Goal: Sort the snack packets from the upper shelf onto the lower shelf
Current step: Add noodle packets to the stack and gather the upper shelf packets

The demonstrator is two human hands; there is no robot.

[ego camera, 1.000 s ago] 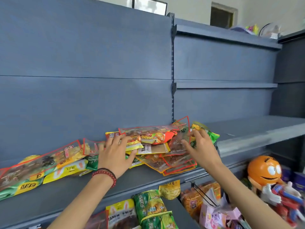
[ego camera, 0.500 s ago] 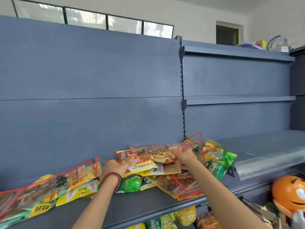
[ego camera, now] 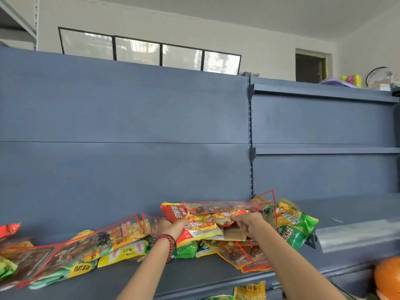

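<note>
Since half a second ago both grips have closed together: left grip (ego camera: 173, 227) pinches the red-and-yellow plastic noodle packet (ego camera: 198, 224), and right grip (ego camera: 249, 224) pinches its other end, above the blue metal upper shelf (ego camera: 194, 276). I'd lift level, toward me. A green foil packet (ego camera: 296, 230) right of the right grip and a clear red-edged pouch (ego camera: 216, 207) beyond may drag along.

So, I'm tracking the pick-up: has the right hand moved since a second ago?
Yes. The right hand has shifted left: it was right of the shelf upright, at the green packet, and is now under the upright, gripping packets.
</note>
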